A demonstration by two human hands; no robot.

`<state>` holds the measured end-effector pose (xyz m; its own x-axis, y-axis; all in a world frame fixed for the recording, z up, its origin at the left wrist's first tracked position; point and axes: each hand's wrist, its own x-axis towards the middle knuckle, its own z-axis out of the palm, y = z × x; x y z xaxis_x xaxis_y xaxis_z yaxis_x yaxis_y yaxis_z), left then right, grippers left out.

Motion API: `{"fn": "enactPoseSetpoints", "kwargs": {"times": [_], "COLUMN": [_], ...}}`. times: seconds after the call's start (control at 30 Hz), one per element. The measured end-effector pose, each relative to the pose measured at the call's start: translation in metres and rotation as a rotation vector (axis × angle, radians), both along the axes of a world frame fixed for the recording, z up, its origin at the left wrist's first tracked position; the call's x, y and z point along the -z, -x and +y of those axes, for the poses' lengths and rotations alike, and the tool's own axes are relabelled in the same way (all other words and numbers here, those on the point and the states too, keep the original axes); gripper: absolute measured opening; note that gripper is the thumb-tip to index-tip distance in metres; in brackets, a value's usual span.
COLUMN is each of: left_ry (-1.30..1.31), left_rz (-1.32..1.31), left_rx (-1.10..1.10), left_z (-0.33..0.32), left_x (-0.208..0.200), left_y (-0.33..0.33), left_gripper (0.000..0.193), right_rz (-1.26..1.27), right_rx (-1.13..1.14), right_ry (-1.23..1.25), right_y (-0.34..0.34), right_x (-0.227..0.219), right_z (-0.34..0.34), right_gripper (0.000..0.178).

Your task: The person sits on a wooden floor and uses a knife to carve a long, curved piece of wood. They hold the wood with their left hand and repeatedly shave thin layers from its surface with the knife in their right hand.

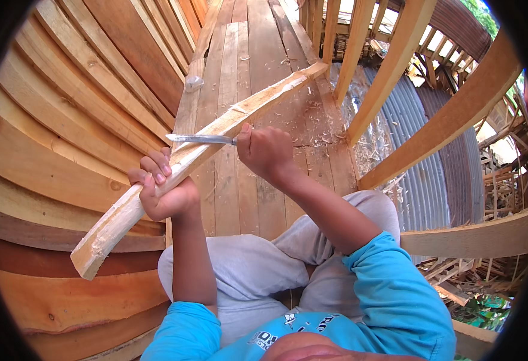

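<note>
While gripped below the middle by the left hand [177, 200], with thumb and fingers curled around: one wooden bar [195, 153], slanting above the plank floor [234, 189] from past its left edge to its right edge. Also: one knife [216, 139], clenched in the closed right hand [267, 151], with blade across the bar, just beyond the left fingers.

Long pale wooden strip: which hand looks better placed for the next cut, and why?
Right, probably: the right hand holds the thin silver metal blade crossing the wooden strip, while the left hand wraps around the strip's nearer part.
</note>
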<state>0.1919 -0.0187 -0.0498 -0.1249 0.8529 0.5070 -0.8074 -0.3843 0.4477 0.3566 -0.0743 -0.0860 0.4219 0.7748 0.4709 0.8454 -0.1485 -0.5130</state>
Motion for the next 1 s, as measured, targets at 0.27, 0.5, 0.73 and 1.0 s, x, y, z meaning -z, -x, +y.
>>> {"fn": "enactPoseSetpoints", "kwargs": {"times": [0.27,0.5,0.73,1.0], "left_ry": [0.108,0.091,0.114,0.063], "left_rz": [-0.073,-0.069,-0.081,-0.064], "left_rx": [-0.027,-0.006,-0.010,0.026], "left_z": [0.017,0.017,0.019,0.002], "left_x": [0.006,0.007,0.006,-0.001], "left_y": [0.001,0.002,0.001,-0.008], "left_gripper": [0.017,0.016,0.017,0.019], "right_rz": [0.017,0.088,0.118,0.230], "right_rx": [0.040,0.101,0.094,0.350], "right_ry": [-0.044,-0.075,-0.040,-0.031], "right_y": [0.000,-0.014,-0.019,-0.048], "right_x": [0.023,0.024,0.017,0.016], "right_z": [0.007,0.018,0.018,0.022], "right_gripper": [0.051,0.050,0.052,0.056]}}
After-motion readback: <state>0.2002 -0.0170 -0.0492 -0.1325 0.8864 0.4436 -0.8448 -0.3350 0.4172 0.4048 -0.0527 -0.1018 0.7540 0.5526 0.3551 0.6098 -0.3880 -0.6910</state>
